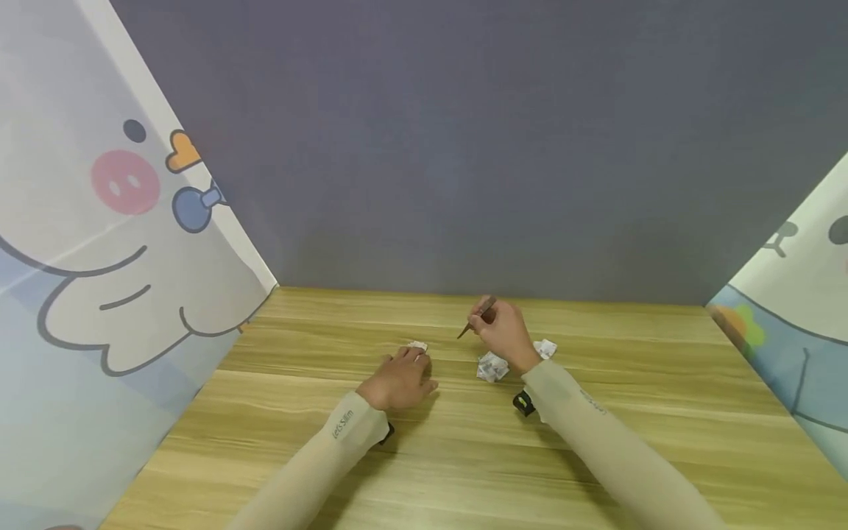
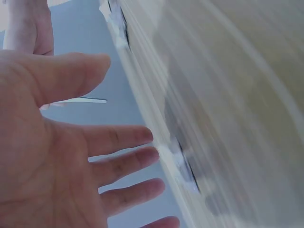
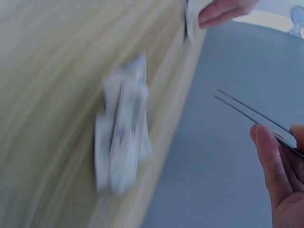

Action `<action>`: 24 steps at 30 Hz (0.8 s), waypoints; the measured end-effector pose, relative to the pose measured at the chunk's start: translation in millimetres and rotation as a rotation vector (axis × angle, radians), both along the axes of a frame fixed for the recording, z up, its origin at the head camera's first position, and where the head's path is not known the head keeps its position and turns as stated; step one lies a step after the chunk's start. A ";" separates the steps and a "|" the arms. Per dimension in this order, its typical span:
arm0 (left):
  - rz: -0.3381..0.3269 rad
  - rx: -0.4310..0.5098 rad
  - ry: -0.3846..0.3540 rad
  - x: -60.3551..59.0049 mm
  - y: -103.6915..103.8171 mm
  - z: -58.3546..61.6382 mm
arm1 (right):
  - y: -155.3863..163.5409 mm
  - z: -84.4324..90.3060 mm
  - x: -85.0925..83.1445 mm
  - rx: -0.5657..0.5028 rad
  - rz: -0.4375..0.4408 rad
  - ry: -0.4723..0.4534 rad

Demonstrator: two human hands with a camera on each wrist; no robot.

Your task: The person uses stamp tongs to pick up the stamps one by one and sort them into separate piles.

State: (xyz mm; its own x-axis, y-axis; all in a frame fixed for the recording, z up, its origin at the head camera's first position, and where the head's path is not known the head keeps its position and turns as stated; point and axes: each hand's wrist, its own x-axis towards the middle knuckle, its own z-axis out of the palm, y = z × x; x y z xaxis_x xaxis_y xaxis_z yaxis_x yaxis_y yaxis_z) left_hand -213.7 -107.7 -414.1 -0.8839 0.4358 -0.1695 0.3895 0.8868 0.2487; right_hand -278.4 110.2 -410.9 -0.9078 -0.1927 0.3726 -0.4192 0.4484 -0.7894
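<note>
My right hand (image 1: 506, 335) pinches a pair of dark metal tweezers (image 3: 244, 110), held above the table with the two slim tips slightly apart and nothing between them. Just below that hand lies a loose pile of small white printed packets (image 1: 492, 367). My left hand (image 1: 400, 379) hovers low over the table, palm down, fingers spread and holding nothing. At its fingertips sits another small group of white packets (image 1: 417, 344), partly covered by the fingers; the left wrist view shows a packet (image 2: 184, 168) beyond them.
Right of my right wrist lies a further white packet (image 1: 546, 348), partly hidden by the arm. The wood-grain table (image 1: 457, 471) ends at a grey upright panel (image 1: 437, 147). Cartoon-printed sheets (image 1: 218, 287) stand at both sides.
</note>
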 end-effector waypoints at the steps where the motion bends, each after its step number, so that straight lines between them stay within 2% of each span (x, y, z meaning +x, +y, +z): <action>1: -0.015 0.005 0.003 0.2 4.1 0.7 | 7.2 1.6 1.7 -0.007 -0.011 -0.006; 10: -0.124 -0.010 0.008 1.7 39.4 -0.1 | 53.5 0.6 10.7 0.066 -0.036 0.008; 17: -0.180 -0.070 0.009 3.0 61.2 -4.5 | 67.0 -5.5 16.2 0.141 -0.078 0.014; 24: -0.216 -0.126 0.050 3.3 73.8 -9.8 | 71.8 -8.9 20.3 0.145 -0.077 -0.004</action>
State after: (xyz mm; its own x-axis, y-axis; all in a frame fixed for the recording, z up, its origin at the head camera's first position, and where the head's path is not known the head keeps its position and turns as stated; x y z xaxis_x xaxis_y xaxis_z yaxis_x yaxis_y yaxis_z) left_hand -210.4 -33.8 -423.9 -0.7812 0.5937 -0.1929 0.5825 0.8044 0.1171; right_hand -258.1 182.0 -419.8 -0.9232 -0.1745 0.3425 -0.3766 0.5885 -0.7154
